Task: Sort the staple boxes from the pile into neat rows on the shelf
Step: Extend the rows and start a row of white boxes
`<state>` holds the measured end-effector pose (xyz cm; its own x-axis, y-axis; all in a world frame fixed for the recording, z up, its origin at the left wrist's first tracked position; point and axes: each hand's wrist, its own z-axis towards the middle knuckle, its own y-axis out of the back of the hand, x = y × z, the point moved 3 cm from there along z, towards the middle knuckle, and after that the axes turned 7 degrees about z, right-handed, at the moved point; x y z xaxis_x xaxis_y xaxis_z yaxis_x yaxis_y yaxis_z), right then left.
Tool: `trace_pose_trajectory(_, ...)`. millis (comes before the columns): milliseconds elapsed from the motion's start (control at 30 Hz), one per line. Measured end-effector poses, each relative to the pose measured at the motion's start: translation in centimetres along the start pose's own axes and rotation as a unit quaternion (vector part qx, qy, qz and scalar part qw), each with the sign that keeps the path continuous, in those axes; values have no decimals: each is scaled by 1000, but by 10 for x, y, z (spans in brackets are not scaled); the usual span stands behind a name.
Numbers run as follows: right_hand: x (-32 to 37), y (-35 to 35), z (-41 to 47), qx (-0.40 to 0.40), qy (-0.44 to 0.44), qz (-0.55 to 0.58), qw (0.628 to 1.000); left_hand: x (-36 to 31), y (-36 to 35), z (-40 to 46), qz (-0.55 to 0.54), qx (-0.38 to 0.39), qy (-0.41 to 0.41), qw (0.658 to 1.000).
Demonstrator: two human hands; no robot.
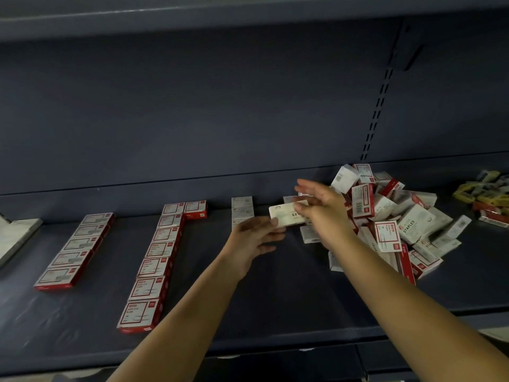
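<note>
A loose pile of red-and-white staple boxes point(391, 216) lies at the right of the dark shelf point(275, 293). A white staple box point(285, 215) hangs between both hands above the shelf. My right hand point(322, 208) pinches its right end. My left hand point(254, 235) touches its left lower edge with straight fingers. Several boxes form a left row point(74, 250) and a longer middle row point(155, 264). Two white boxes point(242, 209) lie in a short third row behind my left hand.
Yellow and red packs point(487, 197) lie at the far right of the shelf. A pale flat board point(16, 232) sits at the left edge. The shelf's back wall has a slotted upright point(377, 111). Another shelf point(192, 15) hangs overhead.
</note>
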<state>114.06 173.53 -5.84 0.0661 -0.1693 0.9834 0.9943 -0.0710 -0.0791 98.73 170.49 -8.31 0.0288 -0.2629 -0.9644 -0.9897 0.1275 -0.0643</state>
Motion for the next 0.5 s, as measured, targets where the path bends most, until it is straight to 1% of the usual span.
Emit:
trace_pose_trajectory(67,3,-6,-3,7,5,18,1000,0,5,-2,-36,12,14,999)
trace_pose_trajectory(133,3,-10,-6,11,4,30,999,1,9,-4,-48,9,16,999)
trace_pose_trajectory(233,2,-17,-8,11,-1,37,999,1,20,-5,-66,-40,-1,997)
trace_pose_trajectory(300,3,-23,-11,18,-29,34,999,-2,29,-5,-61,-80,-20,995)
trace_pose_trajectory(367,2,-32,-16,67,-61,0,996,-5,38,-6,-32,-106,-46,993)
trace_pose_trajectory(433,0,-44,-24,143,-82,-48,985,-8,45,-7,-2,-119,-70,990)
trace_pose_trajectory(500,-4,-57,-31,195,-97,-56,974,-9,51,-10,16,-120,-87,989)
